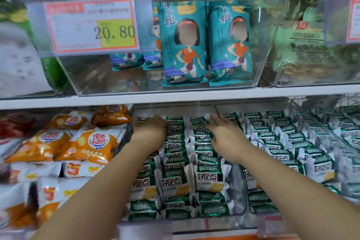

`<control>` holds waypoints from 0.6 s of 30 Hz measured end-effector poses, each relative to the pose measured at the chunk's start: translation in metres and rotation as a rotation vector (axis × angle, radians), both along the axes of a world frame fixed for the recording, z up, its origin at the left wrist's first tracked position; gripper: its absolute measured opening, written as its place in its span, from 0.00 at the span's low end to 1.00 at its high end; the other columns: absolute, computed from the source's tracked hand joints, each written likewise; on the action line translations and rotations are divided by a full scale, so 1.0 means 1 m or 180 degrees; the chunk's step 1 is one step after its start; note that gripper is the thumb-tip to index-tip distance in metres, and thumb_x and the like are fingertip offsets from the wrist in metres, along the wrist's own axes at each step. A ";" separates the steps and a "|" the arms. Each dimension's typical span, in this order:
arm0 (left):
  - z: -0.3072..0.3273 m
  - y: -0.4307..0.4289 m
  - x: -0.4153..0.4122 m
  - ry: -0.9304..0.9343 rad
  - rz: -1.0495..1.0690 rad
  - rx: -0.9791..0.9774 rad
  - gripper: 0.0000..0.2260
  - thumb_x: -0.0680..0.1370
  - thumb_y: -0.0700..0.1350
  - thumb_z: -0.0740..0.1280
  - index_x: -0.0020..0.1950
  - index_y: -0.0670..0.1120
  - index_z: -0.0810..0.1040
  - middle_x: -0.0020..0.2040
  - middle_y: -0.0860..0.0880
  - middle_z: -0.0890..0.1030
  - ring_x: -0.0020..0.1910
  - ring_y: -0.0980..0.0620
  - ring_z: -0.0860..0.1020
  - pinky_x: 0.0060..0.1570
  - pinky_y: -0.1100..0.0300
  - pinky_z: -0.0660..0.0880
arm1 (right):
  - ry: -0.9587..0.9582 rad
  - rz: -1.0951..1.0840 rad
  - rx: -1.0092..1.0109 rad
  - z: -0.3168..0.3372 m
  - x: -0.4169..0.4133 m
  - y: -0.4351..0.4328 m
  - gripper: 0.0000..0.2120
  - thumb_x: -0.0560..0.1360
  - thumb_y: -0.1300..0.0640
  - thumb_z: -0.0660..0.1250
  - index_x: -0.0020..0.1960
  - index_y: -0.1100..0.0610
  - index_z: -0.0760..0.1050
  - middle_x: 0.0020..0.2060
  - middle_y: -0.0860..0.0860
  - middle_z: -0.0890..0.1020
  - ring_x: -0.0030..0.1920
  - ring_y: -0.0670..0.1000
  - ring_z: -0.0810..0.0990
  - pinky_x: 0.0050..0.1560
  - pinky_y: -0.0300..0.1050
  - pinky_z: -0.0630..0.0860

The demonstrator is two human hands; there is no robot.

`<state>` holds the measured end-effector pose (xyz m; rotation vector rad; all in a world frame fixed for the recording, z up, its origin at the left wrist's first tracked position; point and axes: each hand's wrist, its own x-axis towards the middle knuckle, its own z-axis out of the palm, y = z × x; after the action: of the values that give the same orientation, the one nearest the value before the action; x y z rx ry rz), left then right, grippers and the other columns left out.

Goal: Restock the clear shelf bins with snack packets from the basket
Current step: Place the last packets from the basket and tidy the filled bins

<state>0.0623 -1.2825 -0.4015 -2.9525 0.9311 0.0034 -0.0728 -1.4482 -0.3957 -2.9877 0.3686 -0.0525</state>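
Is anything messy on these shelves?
Only the orange packets at lower left: they lie heaped at all angles, while the green packets beside them sit in tidy rows. Nothing looks spilled or torn.

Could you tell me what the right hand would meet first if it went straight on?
Probably the rearmost green-and-white foil snack packet, just ahead of the right hand; depth is unclear.

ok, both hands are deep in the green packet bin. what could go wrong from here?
1. The left grip and right grip rest on the back rows of green-and-white foil snack packets; tightly packed rows may tip or get crushed.
2. Both forearms cross the front rows; pulling back could drag packets over the front wall of the clear plastic bin.
3. The white shelf edge sits just above both grips; knuckles might hit it.
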 end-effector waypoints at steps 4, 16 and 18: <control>-0.001 -0.007 -0.001 0.0032 -0.0108 -0.0067 0.17 0.81 0.49 0.58 0.70 0.58 0.69 0.67 0.46 0.67 0.67 0.44 0.67 0.70 0.41 0.55 | 0.0032 0.0032 0.0016 0.001 0.000 0.001 0.27 0.76 0.63 0.59 0.74 0.51 0.63 0.77 0.54 0.53 0.76 0.57 0.55 0.74 0.56 0.53; 0.009 -0.011 -0.002 0.0078 0.0135 0.0404 0.14 0.78 0.54 0.64 0.59 0.49 0.76 0.56 0.50 0.79 0.58 0.47 0.76 0.66 0.42 0.56 | -0.0131 0.0646 -0.0548 0.005 0.006 0.036 0.26 0.76 0.61 0.61 0.73 0.51 0.64 0.69 0.51 0.69 0.70 0.54 0.63 0.73 0.54 0.53; 0.008 -0.014 0.001 0.0223 0.0138 0.0364 0.14 0.78 0.53 0.65 0.61 0.50 0.76 0.58 0.51 0.79 0.59 0.47 0.76 0.67 0.41 0.58 | 0.0139 0.0625 -0.0108 -0.001 0.015 0.045 0.23 0.78 0.59 0.60 0.73 0.54 0.63 0.71 0.53 0.65 0.68 0.57 0.66 0.69 0.53 0.62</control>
<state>0.0633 -1.2962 -0.3932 -2.8828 0.8440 0.1571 -0.0576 -1.4031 -0.3964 -3.0459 0.0782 0.0261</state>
